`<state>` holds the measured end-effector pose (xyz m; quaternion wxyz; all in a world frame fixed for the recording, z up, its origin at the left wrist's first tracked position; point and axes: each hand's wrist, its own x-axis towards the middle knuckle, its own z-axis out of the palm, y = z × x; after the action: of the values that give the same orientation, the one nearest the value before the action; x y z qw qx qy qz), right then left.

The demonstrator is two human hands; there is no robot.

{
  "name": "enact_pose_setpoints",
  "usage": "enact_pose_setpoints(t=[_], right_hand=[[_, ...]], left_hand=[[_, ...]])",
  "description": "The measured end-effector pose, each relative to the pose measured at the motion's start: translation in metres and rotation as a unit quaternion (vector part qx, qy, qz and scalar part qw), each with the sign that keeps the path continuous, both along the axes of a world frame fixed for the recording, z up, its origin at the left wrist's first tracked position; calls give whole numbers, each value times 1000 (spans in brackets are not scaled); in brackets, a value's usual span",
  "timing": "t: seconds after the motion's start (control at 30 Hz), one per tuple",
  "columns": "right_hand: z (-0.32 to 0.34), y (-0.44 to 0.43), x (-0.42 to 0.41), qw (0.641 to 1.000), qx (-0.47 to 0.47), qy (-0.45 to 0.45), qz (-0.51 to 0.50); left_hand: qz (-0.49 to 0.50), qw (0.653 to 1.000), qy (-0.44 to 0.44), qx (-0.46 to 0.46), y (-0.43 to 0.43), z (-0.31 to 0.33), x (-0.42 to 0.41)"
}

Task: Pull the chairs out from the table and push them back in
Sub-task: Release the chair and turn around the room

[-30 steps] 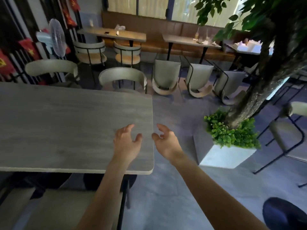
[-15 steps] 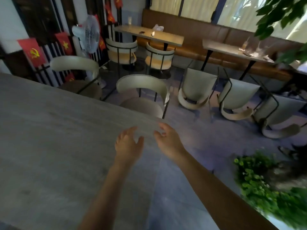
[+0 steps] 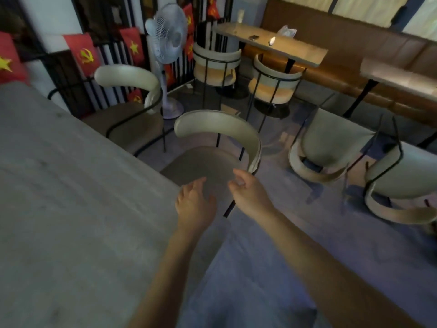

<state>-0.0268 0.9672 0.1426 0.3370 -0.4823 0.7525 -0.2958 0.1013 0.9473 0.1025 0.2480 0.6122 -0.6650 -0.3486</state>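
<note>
A long grey table [image 3: 71, 197] fills the left half of the view. At its far corner stands a cream chair with a curved backrest [image 3: 220, 125] and a round seat partly under the table. A second like chair [image 3: 127, 78] stands further left along the same side. My left hand [image 3: 195, 205] hovers over the table corner, fingers spread, holding nothing. My right hand [image 3: 250, 194] is open just short of the near end of the first chair's backrest, not touching it.
A white pedestal fan [image 3: 169, 43] stands behind the chairs by a black railing with red flags. Two tipped chairs [image 3: 331, 147] lie on the floor at right. Further back are two tan-seated chairs [image 3: 216, 65], wooden tables [image 3: 272, 43] and a brown bench.
The view has moved forward and left along the table toward the far corner chair. Both hands have stayed open and come close to that chair; the planter and tree have left the view.
</note>
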Motion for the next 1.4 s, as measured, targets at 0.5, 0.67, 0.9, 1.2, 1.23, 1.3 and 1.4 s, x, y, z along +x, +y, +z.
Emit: enact_pose_setpoints(t=[0.5, 0.67, 0.9, 1.2, 1.23, 1.3, 1.4], right_hand=[[0, -249, -107, 971, 27, 93, 217], [6, -328, -123, 959, 13, 70, 274], [-10, -415, -126, 902, -3, 82, 424], [-27, -474, -149, 776, 11, 93, 624], [-29, -476, -151, 764, 17, 96, 638], [-36, -476, -154, 732, 24, 114, 672], [-46, -471, -156, 681, 13, 142, 718]], left_hand=[[208, 977, -9, 40, -204, -2, -99], [287, 957, -1, 43, -259, 6, -125], [428, 903, -27, 40, -305, 0, -151], [633, 772, -37, 44, -313, -3, -228], [643, 763, -45, 52, -312, -7, -237], [660, 744, -82, 61, -310, -15, -257], [709, 691, -116, 83, -307, -20, -288]])
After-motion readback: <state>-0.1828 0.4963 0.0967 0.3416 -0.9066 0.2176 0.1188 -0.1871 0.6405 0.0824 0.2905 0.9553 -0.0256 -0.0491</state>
